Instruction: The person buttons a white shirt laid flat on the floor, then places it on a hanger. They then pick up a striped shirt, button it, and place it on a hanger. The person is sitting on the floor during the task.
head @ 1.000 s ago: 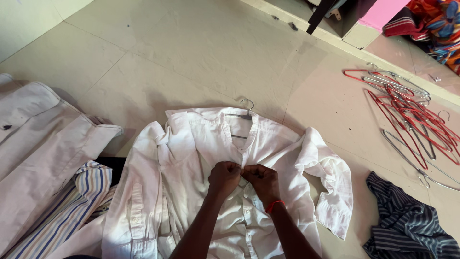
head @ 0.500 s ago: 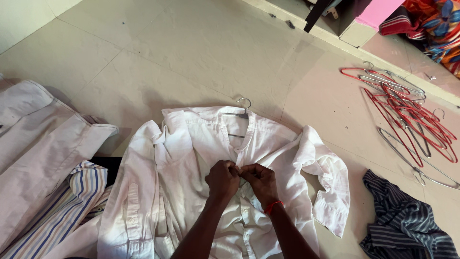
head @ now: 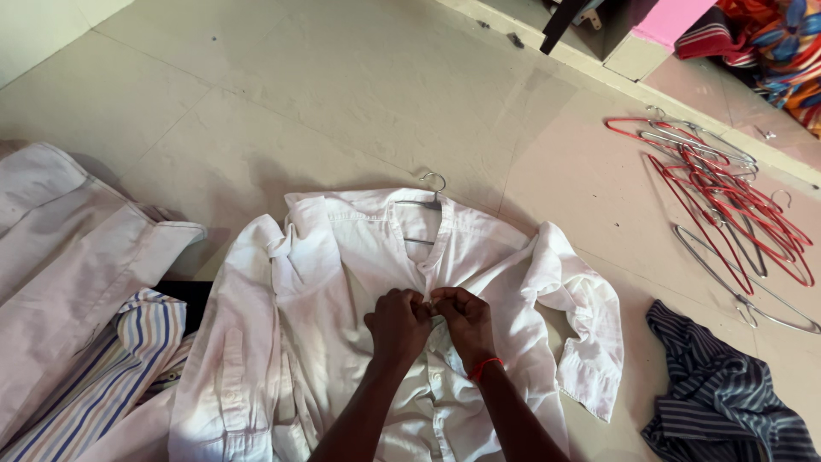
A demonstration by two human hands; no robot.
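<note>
Shirt (head: 342,282) lies flat on the floor (head: 299,94), collar away, long axis toward me; left hand (head: 398,327) and right hand (head: 463,320) pinch its placket together.

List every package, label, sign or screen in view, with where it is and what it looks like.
None shows. Both hands, left hand and right hand, pinch the front of a white shirt on a wire hanger on the tiled floor; only clothes and loose hangers lie around.

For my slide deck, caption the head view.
Both hands pinch a white shirt's front placket on the floor.
</note>
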